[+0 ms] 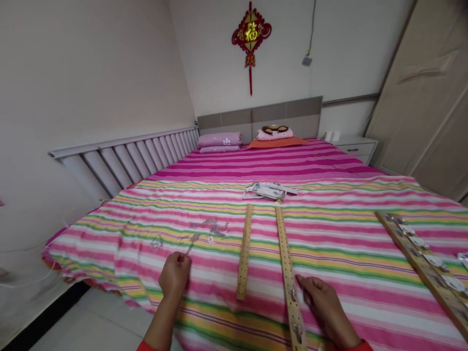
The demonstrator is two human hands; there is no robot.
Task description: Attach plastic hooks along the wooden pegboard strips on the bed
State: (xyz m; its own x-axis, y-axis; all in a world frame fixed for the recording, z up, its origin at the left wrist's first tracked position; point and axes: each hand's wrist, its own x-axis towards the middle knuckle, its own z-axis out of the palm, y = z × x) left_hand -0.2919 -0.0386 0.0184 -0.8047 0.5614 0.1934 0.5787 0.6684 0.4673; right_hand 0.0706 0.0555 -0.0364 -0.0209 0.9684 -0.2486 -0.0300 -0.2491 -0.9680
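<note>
Strip (286, 256), perforated, is best kept steady beside the half-curled right hand (325, 302), hold unclear; a small clear piece (193, 239) is seemingly pinched by the left hand (174, 273).

A striped bed (340, 243) holds two perforated wooden strips (244, 251) between left hand (174, 274) and right hand (324, 303), small pieces (215, 228) beyond the left, a flat pile (268, 190) past both, and a board (413, 258) right of both.
</note>
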